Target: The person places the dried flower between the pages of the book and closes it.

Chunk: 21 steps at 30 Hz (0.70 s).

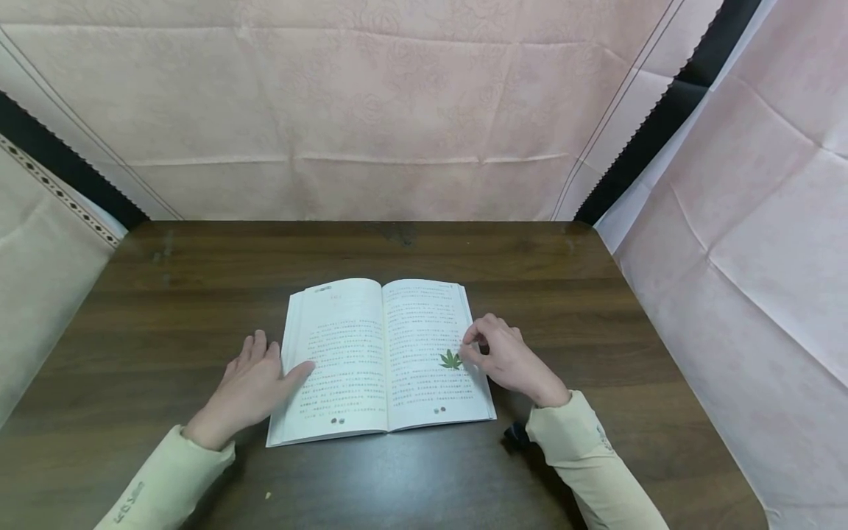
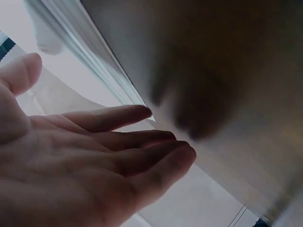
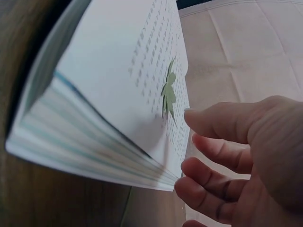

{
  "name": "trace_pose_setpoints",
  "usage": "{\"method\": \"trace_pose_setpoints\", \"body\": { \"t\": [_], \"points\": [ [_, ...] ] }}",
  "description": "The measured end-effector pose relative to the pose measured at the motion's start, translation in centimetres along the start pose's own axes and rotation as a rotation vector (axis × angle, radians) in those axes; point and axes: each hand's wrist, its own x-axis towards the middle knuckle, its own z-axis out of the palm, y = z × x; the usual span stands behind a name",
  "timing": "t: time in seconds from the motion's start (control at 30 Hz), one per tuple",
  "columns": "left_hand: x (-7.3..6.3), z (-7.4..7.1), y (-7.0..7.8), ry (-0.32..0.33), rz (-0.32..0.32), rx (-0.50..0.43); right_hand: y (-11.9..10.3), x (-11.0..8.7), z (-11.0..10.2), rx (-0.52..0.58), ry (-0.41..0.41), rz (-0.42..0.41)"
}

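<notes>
One leaf (image 1: 450,360) lies on the right half of the book (image 1: 386,361); at the book's right edge the right hand (image 1: 505,355) curls loosely around nothing, and at its left the left hand (image 1: 249,386) spreads wide.

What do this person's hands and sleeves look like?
The left hand and right hand are bare, without gloves. The left sleeve and right sleeve are pale yellowish-green; dark lettering runs along the left one, and a dark marking shows on the right.
</notes>
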Motion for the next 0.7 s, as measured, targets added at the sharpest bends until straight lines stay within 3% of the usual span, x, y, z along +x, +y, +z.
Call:
{"method": "trace_pose_setpoints", "body": {
  "t": [0.2, 0.57, 0.7],
  "points": [
    [-0.2, 0.2, 0.2, -0.009, -0.004, -0.03, 0.4, 0.0, -0.1, -0.004, 0.011, -0.002],
    [-1.0, 0.6, 1.7, -0.004, 0.115, -0.039, 0.6, -0.2, -0.2, 0.003, 0.039, -0.001],
    [-1.2, 0.7, 2.5, -0.005, 0.123, -0.04, 0.7, -0.2, -0.3, 0.01, 0.038, 0.001]
  ]
}}
